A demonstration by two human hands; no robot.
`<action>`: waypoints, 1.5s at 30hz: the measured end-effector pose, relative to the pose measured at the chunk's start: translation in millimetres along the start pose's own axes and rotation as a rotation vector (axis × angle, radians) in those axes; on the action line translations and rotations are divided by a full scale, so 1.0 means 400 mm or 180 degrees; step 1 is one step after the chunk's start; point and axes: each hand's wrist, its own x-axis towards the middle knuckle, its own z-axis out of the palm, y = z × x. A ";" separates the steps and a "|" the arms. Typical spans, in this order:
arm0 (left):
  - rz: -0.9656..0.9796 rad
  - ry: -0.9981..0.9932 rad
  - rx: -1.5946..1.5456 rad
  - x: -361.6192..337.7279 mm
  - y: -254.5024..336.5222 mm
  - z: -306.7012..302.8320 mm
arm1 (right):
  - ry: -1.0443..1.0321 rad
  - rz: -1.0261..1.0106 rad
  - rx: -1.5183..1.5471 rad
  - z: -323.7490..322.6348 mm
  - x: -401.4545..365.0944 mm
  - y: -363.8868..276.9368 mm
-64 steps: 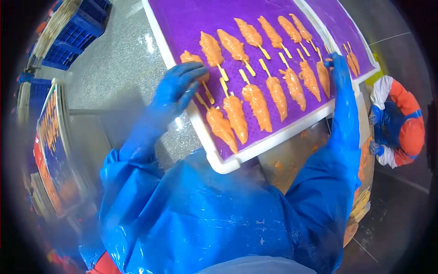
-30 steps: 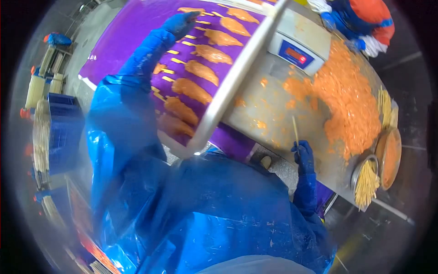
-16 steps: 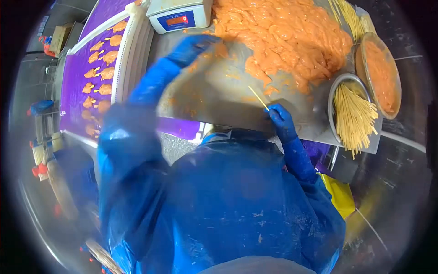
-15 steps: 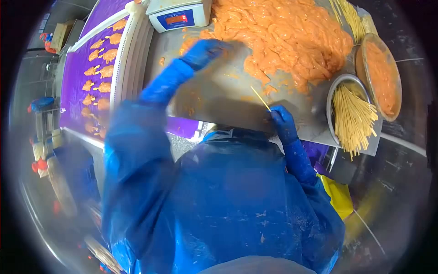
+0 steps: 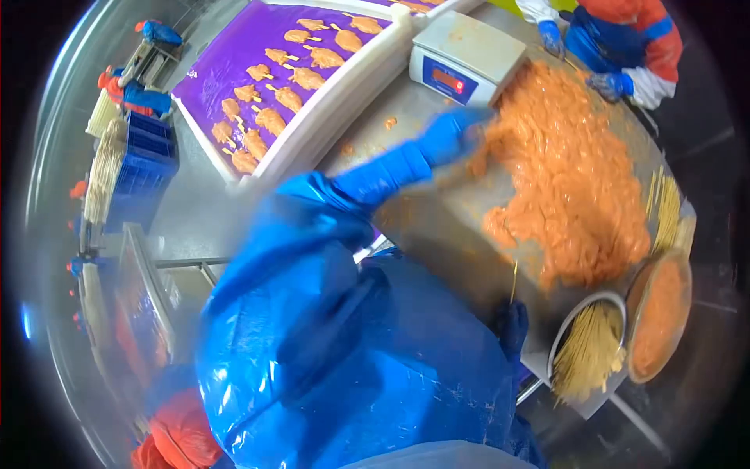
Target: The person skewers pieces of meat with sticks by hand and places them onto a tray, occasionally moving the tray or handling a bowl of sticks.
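My left hand (image 5: 457, 134), in a blue glove, reaches to the near edge of a pile of orange marinated meat strips (image 5: 578, 180), just below the weighing scale (image 5: 461, 59). Motion smears its fingers, so their grip does not show. Low on the right, close to my apron, my right hand (image 5: 513, 330) is gloved in blue and closed on a thin wooden skewer (image 5: 514, 280), which points up and away from me. Beside that hand, a metal container (image 5: 551, 363) lies tilted, full of wooden skewers (image 5: 587, 356).
At the upper left, several skewered meat pieces (image 5: 285, 98) lie in rows on a purple sheet (image 5: 211, 86) with a white rim (image 5: 336, 94). A bowl of orange paste (image 5: 660, 316) stands at right, near loose skewers (image 5: 668, 207). A co-worker's gloved hands (image 5: 609, 86) are across the table.
The whole view has swung, shifting the table and scale rightward. My left hand remains near the scale and meat. My right hand still has the skewer. A co-worker has come into view.
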 end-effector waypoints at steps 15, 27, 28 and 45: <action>-0.3514 0.0316 0.3573 0.202 -0.656 -0.702 | 0.0666 0.0726 -0.0131 0.001 0.023 0.014; -0.1038 -0.0091 0.2954 0.329 -0.799 -0.762 | 0.0713 0.0193 -0.2203 -0.065 0.005 0.148; -0.0695 -0.0130 0.2476 0.360 -0.725 -0.702 | 0.0898 0.0594 -0.1133 -0.018 0.004 0.056; 0.0366 -0.0728 0.1548 -0.256 0.198 0.248 | 0.0455 -0.0201 -0.0507 -0.035 0.003 0.080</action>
